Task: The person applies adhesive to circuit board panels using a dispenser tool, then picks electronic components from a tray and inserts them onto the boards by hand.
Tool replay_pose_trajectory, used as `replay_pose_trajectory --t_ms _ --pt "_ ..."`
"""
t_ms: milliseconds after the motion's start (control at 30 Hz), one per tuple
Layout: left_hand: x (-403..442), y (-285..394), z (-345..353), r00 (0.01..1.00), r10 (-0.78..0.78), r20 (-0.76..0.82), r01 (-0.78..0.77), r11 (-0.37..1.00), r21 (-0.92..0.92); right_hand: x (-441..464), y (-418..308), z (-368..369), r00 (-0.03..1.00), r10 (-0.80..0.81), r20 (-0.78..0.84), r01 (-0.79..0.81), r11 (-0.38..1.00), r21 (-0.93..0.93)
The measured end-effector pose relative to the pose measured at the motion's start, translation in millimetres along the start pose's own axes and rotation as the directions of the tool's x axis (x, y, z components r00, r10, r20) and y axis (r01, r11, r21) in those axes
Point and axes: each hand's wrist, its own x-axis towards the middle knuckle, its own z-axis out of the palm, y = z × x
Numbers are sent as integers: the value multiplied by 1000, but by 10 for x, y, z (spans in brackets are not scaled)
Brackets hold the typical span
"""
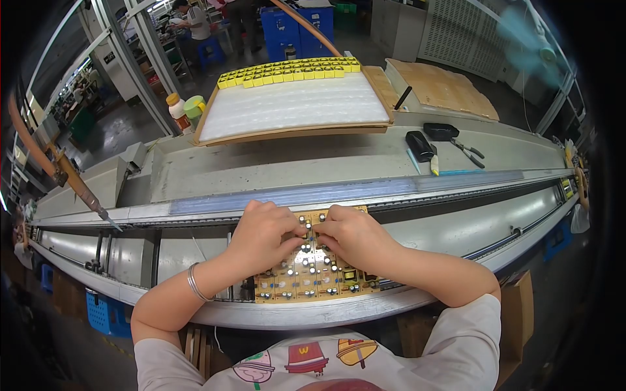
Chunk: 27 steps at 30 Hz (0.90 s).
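Observation:
A tan circuit board panel [306, 291] lies across the rails in front of me, carrying small capacitors and, near its lower right, a few yellow-wrapped transformers [351, 275]. Over the panel's upper left is my left hand [266, 238], its thumb and fingers bent together at the components. My right hand [357, 238] is over the upper right side, thumb and index finger pinched close to the board's middle. The fingers cover whatever small part each hand may hold. A silver bracelet [192, 281] circles my left wrist.
Beyond the rail [287, 199] stands a white foam tray [293, 107] with rows of yellow transformers [287, 70] at its far edge. Pliers [471, 154] and black containers [420, 146] lie at right. A hanging tool [88, 195] and bottles [177, 112] are at left. A person [195, 23] sits far behind.

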Motion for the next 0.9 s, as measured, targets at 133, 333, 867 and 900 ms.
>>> replay_pose_trajectory --t_ms 133,333,867,900 --pt "7 5 -3 1000 -3 3 3 1000 3 -1 6 -2 1000 -9 -10 9 1000 1" --pt "16 18 -33 1000 5 11 -5 1000 15 1 16 -4 1000 -10 -13 11 1000 24" --pt "645 -561 -641 892 155 -424 -29 957 290 1570 1404 -1182 914 179 -363 -270 939 -216" --pt "821 -808 -725 877 92 -472 43 963 266 1699 1550 -1176 911 191 -367 -289 928 -236"
